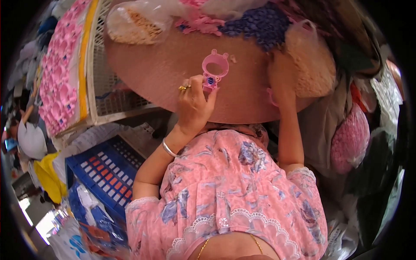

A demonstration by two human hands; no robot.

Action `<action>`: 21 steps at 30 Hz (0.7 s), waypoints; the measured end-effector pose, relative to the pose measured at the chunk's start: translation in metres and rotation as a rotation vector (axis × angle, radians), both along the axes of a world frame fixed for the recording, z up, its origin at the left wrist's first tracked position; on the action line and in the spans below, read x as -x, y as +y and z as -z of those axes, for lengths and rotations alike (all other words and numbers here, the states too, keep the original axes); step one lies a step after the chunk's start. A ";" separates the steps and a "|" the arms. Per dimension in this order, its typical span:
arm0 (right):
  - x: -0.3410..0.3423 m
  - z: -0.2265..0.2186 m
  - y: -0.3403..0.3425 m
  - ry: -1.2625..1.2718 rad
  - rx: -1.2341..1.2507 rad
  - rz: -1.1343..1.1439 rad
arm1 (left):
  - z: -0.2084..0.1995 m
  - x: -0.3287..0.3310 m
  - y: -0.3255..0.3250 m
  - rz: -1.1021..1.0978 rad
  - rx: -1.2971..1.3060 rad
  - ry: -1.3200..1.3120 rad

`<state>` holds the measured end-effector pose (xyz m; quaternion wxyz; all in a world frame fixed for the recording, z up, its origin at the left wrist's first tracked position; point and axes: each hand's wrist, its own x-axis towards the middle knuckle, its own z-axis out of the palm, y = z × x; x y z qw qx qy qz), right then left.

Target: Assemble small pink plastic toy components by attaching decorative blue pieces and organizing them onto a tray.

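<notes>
From the head view, your left hand (193, 104) has thumb and fingers clamped on the lower end of a pink eared ring (216, 76), which stands out just beyond your fingertips, over the worktop (247, 106). Your right hand (282, 73) is a blur beside the bag of peach pieces (313, 65), just below the blue pile (262, 24); you can't tell its grip. To your left, a white crate (99, 113) and a blue basket (106, 173) crowd in.
</notes>
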<state>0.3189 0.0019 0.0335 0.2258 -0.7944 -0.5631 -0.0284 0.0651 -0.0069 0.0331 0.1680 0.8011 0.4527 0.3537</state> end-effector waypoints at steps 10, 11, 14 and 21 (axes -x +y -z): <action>0.046 -0.037 -0.006 0.553 0.024 -0.151 | 0.009 0.008 0.002 -0.083 -0.006 -0.050; 0.055 -0.040 -0.008 0.634 0.023 -0.187 | 0.010 0.008 0.002 -0.095 -0.002 -0.047; 0.073 -0.028 -0.007 0.653 -0.092 -0.468 | 0.012 0.007 -0.002 -0.106 0.083 -0.141; 0.110 -0.026 -0.010 0.402 -0.158 -0.546 | 0.017 0.004 -0.005 -0.110 0.004 -0.254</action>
